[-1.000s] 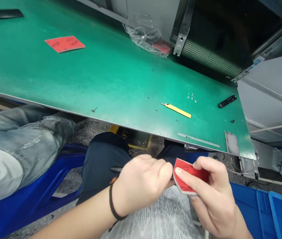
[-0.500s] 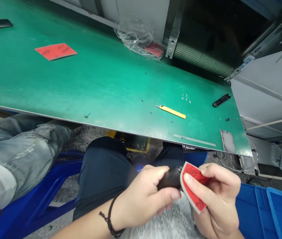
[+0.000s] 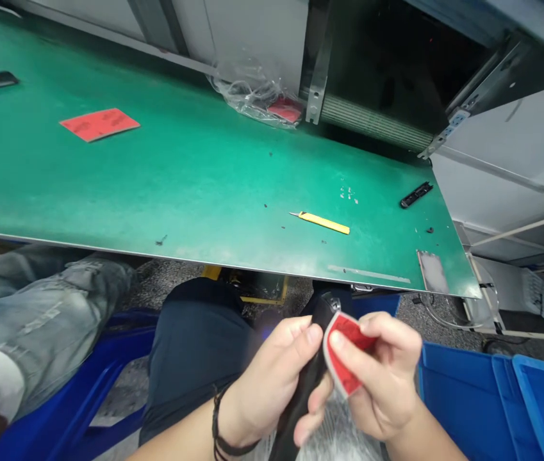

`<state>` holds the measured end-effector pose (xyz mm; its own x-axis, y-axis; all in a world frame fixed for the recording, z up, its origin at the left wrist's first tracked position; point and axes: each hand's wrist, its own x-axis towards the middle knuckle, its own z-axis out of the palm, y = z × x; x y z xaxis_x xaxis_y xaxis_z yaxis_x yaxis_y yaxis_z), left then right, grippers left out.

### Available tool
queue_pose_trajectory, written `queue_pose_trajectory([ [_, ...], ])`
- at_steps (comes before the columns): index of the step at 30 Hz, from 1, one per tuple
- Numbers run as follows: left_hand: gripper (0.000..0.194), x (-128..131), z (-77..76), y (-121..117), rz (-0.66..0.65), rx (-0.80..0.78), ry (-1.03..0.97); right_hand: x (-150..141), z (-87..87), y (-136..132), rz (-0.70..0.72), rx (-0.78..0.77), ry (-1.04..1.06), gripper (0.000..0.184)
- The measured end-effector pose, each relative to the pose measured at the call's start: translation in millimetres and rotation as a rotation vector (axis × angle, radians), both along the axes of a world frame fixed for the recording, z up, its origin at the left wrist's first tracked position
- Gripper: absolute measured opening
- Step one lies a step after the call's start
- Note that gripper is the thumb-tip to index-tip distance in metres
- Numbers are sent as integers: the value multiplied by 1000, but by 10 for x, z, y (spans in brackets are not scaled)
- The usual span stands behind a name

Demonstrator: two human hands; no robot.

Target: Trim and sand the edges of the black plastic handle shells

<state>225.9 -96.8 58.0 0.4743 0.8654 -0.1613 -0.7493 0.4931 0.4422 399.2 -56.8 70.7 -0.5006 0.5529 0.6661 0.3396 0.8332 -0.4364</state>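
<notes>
My left hand [image 3: 276, 378] is closed round a long black plastic part [image 3: 303, 390], held at a slant above my lap; its kind I cannot make out. My right hand [image 3: 382, 378] pinches a bent red sanding pad [image 3: 346, 362] with a grey foam edge. The pad's edge presses against the side of the black part near its upper end. Below both hands lies clear plastic wrapping [image 3: 343, 435], partly hidden by them.
On the green table [image 3: 195, 186] lie a yellow craft knife [image 3: 324, 223], another red pad [image 3: 100, 124], black parts [image 3: 416, 194] and a plastic bag [image 3: 252, 96]. A blue crate [image 3: 473, 397] stands at right. A person's leg in jeans [image 3: 55, 294] is at left.
The black part has turned from lying nearly level to a steep slant, showing more of its length. Both hands have shifted left, the red pad still against the part.
</notes>
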Motion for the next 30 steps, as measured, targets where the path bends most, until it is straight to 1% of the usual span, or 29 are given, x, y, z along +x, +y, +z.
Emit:
queue_pose_trajectory([
  [2,49,-17,-4,-7,-26,-1,18,3,-23,59,4,12,-7,51],
  [3,49,-39,-7,-16,-68,12,39,11,-41,141,-20,29,-13,49],
  [5,50,-114,-20,-34,-164,58,88,39,-93,431,-147,39,-97,44],
  [6,52,-165,-29,-36,-177,72,114,60,-128,634,-239,31,-171,41],
  [7,54,-220,-40,-29,-154,73,140,85,-166,861,-329,-23,-280,39],
  [8,58,-277,-51,-11,-102,56,172,112,-207,1098,-387,-66,-332,39],
  [10,65,-374,-70,51,66,-30,268,160,-284,1542,-485,-112,-391,39],
  [11,67,-408,-78,87,138,-83,329,177,-315,1719,-516,-127,-416,38],
  [13,68,-436,-87,147,196,-171,433,190,-350,1938,-560,-152,-466,35],
  [14,67,-436,-89,163,207,-201,473,190,-354,1971,-571,-163,-488,34],
  [16,64,-426,-95,163,232,-234,542,180,-342,1883,-584,-177,-510,40],
  [18,58,-432,-109,146,291,-262,611,157,-323,1640,-579,-183,-506,49],
  [19,54,-442,-118,143,319,-274,636,141,-317,1489,-567,-186,-500,51],
  [21,52,-464,-139,163,337,-278,663,111,-314,1206,-536,-199,-490,46],
  [23,53,-462,-152,217,340,-265,656,118,-311,1051,-542,-215,-478,40],
  [24,51,-448,-151,253,364,-258,642,143,-306,1049,-561,-222,-472,39],
  [26,48,-395,-130,334,458,-247,612,229,-289,1193,-609,-237,-462,42],
  [28,56,-331,-85,419,554,-229,565,330,-275,1466,-601,-257,-474,50],
  [30,62,-283,-30,494,568,-218,489,398,-280,1734,-533,-281,-498,52],
])
